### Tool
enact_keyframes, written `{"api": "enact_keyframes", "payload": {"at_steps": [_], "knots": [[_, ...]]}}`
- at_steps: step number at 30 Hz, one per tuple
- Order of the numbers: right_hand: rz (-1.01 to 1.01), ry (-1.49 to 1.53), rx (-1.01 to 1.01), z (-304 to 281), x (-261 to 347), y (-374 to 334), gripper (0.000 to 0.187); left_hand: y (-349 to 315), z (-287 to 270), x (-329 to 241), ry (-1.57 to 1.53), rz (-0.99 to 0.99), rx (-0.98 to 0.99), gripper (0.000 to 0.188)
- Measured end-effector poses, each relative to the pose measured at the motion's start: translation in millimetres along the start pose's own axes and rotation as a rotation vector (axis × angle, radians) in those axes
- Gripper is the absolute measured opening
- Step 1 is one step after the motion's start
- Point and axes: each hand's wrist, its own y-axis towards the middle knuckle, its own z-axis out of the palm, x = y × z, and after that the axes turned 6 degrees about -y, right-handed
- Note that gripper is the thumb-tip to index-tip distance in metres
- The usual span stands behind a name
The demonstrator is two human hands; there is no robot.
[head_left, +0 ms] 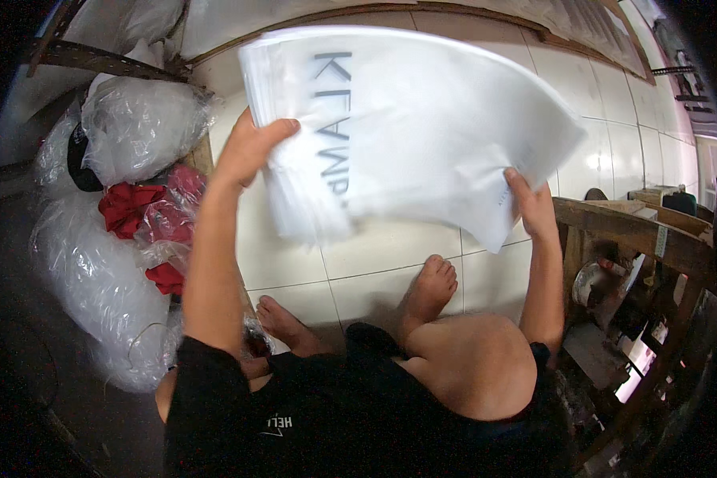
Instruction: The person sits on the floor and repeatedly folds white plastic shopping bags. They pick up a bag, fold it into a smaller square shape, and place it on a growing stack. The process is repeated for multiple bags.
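A stack of white plastic bags (422, 135) with dark lettering hangs in the air between my two hands, above the tiled floor. My left hand (251, 147) is closed on its left edge, thumb on top, where many layers show; the fingers beneath are hidden. At the lower right corner, my right hand (531, 203) pinches the stack with the thumb on top. The lower left part of the stack is blurred by motion, and its right side curves down.
Clear plastic bags (95, 279), some with red cloth (131, 209) inside, pile up at the left. A wooden shelf (629, 227) with assorted items stands at the right. My bare feet (432, 288) rest on the white tiles (390, 287) below.
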Motion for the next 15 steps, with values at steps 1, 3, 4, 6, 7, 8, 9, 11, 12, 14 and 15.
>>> {"api": "enact_keyframes", "payload": {"at_steps": [1,3,4,6,7,8,9,11,12,14,15], "knots": [[0.067,-0.06,0.063,-6,-4,9,0.046,13,-4,5,-0.017,-0.113,0.064,0.045],[0.199,-0.172,0.188,-7,-32,30,0.048,40,-5,21,-0.04,-0.334,0.19,0.046],[0.21,-0.196,0.202,3,-48,39,0.05,54,-9,45,-0.038,-0.378,0.233,0.048],[0.249,-0.11,0.32,19,-86,59,0.048,74,-9,91,0.031,-0.475,0.166,0.05],[0.305,-0.134,0.353,24,-90,62,0.047,76,-2,98,0.062,-0.527,0.143,0.05],[0.32,-0.081,0.365,23,-93,66,0.045,77,-2,100,0.081,-0.513,0.103,0.054],[0.338,-0.03,0.377,20,-88,65,0.044,79,-1,101,0.111,-0.537,0.107,0.056],[0.311,-0.006,0.3,23,-89,56,0.041,83,-4,102,0.173,-0.582,0.112,0.061],[0.256,-0.034,0.211,26,-91,51,0.04,81,-3,96,0.143,-0.576,0.135,0.063],[0.166,-0.144,0.025,27,-103,44,0.039,87,-3,103,0.17,-0.583,0.111,0.062],[0.131,-0.223,-0.072,29,-108,41,0.04,88,-3,103,0.187,-0.587,0.097,0.061]]}}
